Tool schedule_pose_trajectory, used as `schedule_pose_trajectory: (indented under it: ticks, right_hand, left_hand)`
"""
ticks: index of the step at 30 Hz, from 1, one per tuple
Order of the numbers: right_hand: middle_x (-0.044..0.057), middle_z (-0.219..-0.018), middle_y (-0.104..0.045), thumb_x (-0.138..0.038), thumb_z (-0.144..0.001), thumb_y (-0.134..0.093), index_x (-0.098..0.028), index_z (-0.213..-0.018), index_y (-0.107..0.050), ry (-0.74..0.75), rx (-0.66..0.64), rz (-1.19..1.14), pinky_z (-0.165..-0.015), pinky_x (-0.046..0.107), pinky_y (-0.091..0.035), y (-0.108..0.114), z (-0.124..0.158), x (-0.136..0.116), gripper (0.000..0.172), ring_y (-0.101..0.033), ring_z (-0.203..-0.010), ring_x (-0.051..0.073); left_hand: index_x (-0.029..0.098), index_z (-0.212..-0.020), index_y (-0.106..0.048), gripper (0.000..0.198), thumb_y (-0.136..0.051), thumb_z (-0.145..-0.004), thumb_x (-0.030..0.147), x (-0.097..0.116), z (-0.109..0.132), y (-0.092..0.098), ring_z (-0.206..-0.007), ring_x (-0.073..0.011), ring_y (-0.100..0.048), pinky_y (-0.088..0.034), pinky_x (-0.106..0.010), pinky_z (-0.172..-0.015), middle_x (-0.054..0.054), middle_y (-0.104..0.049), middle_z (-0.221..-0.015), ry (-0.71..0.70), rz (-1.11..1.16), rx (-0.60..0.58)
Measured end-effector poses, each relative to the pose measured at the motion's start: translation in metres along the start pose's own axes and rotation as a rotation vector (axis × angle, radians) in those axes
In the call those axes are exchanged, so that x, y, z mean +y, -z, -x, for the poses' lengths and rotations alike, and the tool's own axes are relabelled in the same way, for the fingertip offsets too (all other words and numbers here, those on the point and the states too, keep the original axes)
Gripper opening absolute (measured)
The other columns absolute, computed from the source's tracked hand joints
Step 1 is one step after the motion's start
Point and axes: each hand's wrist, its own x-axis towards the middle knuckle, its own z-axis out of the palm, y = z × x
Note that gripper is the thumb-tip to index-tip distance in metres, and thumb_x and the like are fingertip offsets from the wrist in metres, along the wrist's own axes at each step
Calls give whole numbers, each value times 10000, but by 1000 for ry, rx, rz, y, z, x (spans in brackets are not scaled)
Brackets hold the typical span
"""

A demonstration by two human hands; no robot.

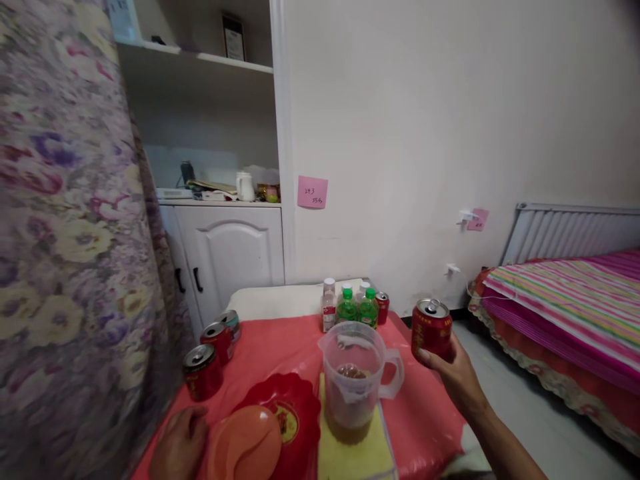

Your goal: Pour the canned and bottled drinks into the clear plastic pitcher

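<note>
My right hand [457, 377] is closed around an opened red soda can [431, 330], raised upright at the right of the table. Left of it, a translucent plastic measuring jug [353, 393] stands on a yellow cloth [350, 460], its handle towards the can. Some brownish liquid seems to lie inside the jug. My left hand [179, 443] rests at the near left edge, its fingers curled with nothing visible in them. Beside it an orange plastic lid-like piece [250, 443] overlaps a red scalloped plate [305, 413].
Two red cans [203, 373] and a blue-grey can [231, 323] stand along the table's left side. Several bottles [347, 307] and a red can [382, 308] line the back. A floral curtain [75, 233] hangs at left; a bed [575, 313] is at right.
</note>
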Motion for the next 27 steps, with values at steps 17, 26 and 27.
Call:
schedule_pose_trajectory:
  ticks: [17, 26, 27]
  right_hand:
    - [100, -1269, -666, -485, -573, -856, -212, -1314, -539, 144, -22, 435, -986, 434, -497, -18, 20, -84, 851, -612, -1138, 316]
    - [119, -1335, -631, -424, -638, -830, -209, -1344, -522, 236, -76, 577, -998, 448, -497, -29, 23, -88, 799, -598, -1197, 325]
    - [113, -1321, -637, -414, -639, -831, -209, -1340, -521, 244, -79, 590, -991, 436, -501, -29, 23, -88, 793, -606, -1182, 316]
  left_hand:
    - [215, -987, -619, 303, -425, -865, 413, 16, 5, 4, -921, -256, -697, -510, -332, -740, -96, -725, -1053, 90, 39, -114]
    - [235, -991, -625, 289, -426, -870, 406, 15, 4, 4, -934, -261, -697, -478, -300, -681, -92, -746, -1054, 154, 17, -153]
    - [237, -986, -626, 292, -422, -871, 411, 15, 4, 5, -939, -263, -698, -480, -304, -686, -94, -747, -1066, 156, 17, -155]
